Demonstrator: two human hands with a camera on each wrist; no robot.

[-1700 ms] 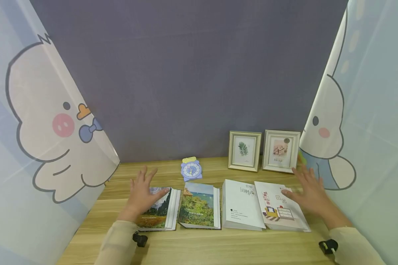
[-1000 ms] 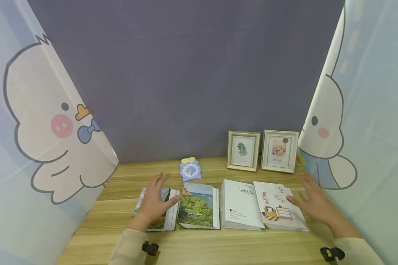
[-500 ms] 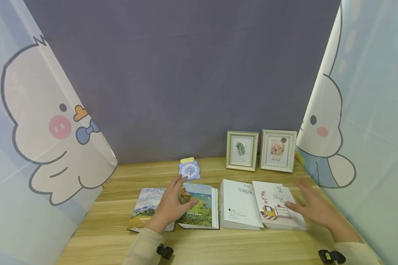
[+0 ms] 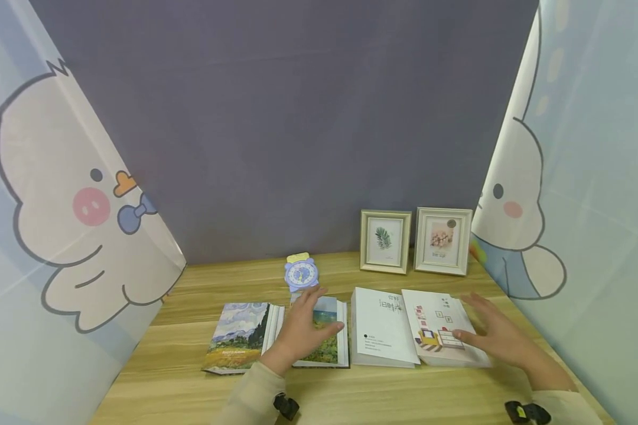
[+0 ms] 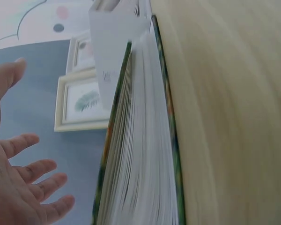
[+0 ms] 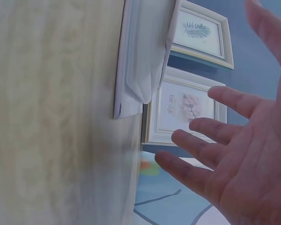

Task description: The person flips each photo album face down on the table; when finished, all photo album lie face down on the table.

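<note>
Two painted-cover photo albums lie on the left: one with a cloudy field (image 4: pixel 238 337), the other a green seaside scene (image 4: pixel 326 342). My left hand (image 4: pixel 304 332) hovers over the seaside album with fingers spread, covering part of its cover. In the left wrist view that album's page edges (image 5: pixel 140 140) show beside the open palm. To the right lie a thick white album (image 4: pixel 383 327) and, against it, a white album with a yellow armchair drawing (image 4: pixel 441 330). My right hand (image 4: pixel 497 336) is held at this last album's right side, fingers extended, thumb over its cover, gripping nothing.
A purple clock-shaped item (image 4: pixel 301 274) with a yellow top lies behind the seaside album. At the back right stand two picture frames, one with a leaf print (image 4: pixel 385 242) and one with a pink flower print (image 4: pixel 442 241). Printed curtains flank the wooden table (image 4: pixel 181 354).
My left hand has moved right, from the field album to over the seaside album. My right hand stays by the armchair album with only small shifts. The albums lie as before.
</note>
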